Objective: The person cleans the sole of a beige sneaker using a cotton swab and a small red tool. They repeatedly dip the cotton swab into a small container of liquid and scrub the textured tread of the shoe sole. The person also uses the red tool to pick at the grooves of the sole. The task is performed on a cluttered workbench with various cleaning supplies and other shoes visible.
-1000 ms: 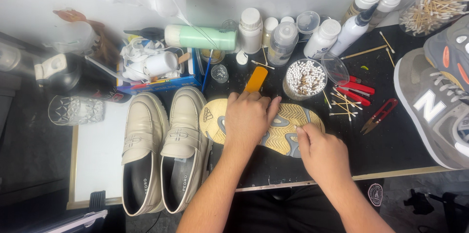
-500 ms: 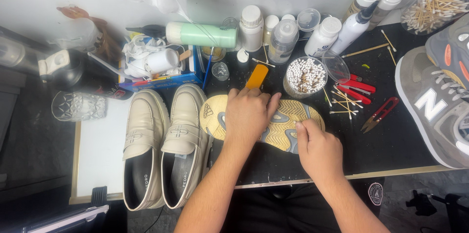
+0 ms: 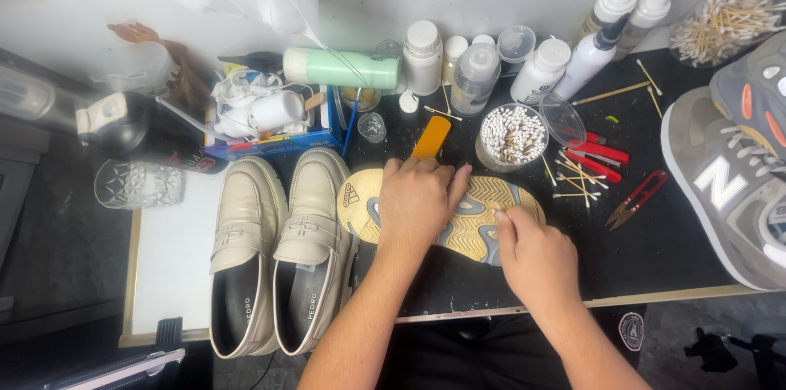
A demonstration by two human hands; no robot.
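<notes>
Sole-up, one shoe [image 3: 483, 214] lies on the black mat under both hands, its yellow ridged tread broken by grey patches; the left hand [image 3: 416, 200] is spread flat across its middle, pressing down, while the right hand [image 3: 536, 263] is curled at the near edge by one end, fingertips pinched on something too small to make out. Left of the left hand stand two cream leather loafers [image 3: 278, 251], smooth and glossy. Beyond the right hand sits one round clear tub of cotton swabs [image 3: 512, 135], two red-handled tools [image 3: 602, 153] beside it.
</notes>
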